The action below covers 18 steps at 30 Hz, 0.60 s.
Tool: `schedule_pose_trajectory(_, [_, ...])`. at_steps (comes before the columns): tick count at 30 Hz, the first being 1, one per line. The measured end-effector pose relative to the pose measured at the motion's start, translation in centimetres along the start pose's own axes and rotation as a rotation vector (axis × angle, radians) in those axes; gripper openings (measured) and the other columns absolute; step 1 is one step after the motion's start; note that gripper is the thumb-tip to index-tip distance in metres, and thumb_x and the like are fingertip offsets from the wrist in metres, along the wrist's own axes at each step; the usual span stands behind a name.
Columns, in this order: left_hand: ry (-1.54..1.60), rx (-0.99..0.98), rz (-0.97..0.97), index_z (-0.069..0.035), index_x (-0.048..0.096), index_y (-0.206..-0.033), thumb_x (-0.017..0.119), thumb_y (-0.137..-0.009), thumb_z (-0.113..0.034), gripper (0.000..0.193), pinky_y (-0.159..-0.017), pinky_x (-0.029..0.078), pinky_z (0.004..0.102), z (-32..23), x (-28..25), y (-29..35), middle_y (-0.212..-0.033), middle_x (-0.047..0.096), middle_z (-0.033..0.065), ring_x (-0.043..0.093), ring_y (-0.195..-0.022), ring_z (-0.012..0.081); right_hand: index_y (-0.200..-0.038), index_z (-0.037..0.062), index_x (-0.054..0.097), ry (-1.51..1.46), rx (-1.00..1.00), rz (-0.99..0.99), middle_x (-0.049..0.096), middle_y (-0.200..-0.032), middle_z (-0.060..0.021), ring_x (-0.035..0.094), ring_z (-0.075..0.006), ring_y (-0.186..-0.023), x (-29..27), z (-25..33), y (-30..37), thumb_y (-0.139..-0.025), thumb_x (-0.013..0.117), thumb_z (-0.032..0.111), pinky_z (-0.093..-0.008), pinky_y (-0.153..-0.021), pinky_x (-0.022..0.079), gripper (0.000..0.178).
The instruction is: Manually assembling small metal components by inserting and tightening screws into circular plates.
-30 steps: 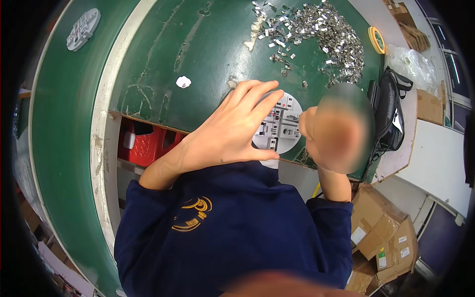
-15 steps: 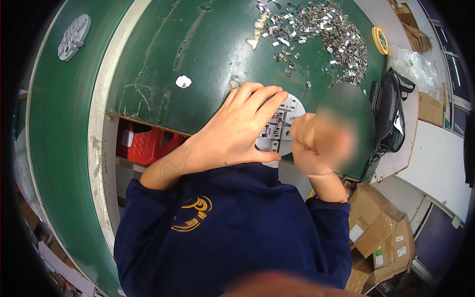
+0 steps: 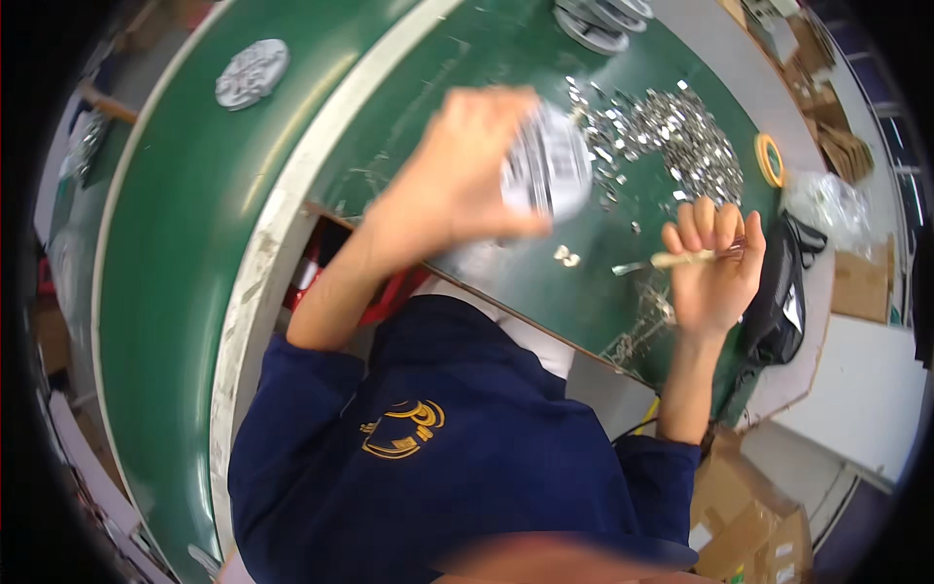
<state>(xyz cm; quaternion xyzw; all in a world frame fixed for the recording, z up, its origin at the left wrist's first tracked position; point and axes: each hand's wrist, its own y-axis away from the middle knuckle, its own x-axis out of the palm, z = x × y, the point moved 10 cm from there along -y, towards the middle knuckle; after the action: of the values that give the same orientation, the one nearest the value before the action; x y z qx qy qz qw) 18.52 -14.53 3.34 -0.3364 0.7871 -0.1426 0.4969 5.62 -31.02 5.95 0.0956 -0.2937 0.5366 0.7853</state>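
My left hand [image 3: 467, 165], blurred by motion, grips a round grey-white plastic part [image 3: 553, 164] by its left edge. The part is raised and tilted above the green table, with dark slots across its face. To the right, my right hand [image 3: 715, 268] is turned palm up, fingers curled round a slim tool [image 3: 681, 259] with a pale yellowish handle. The tool's thin, light tip points left; its exact kind is unclear. Two small cream-coloured bits [image 3: 566, 256] lie on the table between my hands. Beyond them spreads a heap of small shiny metal pieces [image 3: 681, 136].
Several round grey parts [image 3: 598, 24] sit at the table's far edge. Another round part [image 3: 253, 73] lies on the green belt to the left. A yellow tape roll [image 3: 770, 161] and a black bag [image 3: 781, 292] are at the right. Cardboard boxes [image 3: 749, 516] stand below right.
My left hand has lifted the round part up and away from my body. My right hand has moved right, off the part, and the tool in it shows now. My view has shifted.
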Motion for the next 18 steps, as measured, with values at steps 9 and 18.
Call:
schedule_pose_trajectory(9, [-0.763,-1.045,0.018,-0.002,0.038,-0.146,0.078,-0.066,-0.062,0.108,-0.107,0.032,0.0629,23.3,-14.6,0.6,-0.143,0.045,0.027,0.041,-0.133,0.0467,-0.096,0.0061,0.062,-0.044,0.48,-0.097,0.045,-0.071,-0.0003,0.041,-0.0122,-0.062,-7.6,-3.9,0.5,-0.106,0.044,0.031,-0.0313,-0.063,0.039,0.033])
schedule_pose_trajectory(18, [-0.504,-1.294,0.178,0.006,0.03,-0.15,0.078,-0.064,-0.068,0.123,-0.102,0.047,0.0415,34.5,-20.0,10.8,-0.14,0.049,0.0322,0.054,-0.127,0.039,-0.096,0.0015,0.07,1.503,0.204,0.063,0.062,-0.08,-0.0079,0.06,-0.0191,-0.073,-6.5,-1.2,-0.7,-0.088,0.07,0.015,-0.0326,-0.066,0.047,0.015])
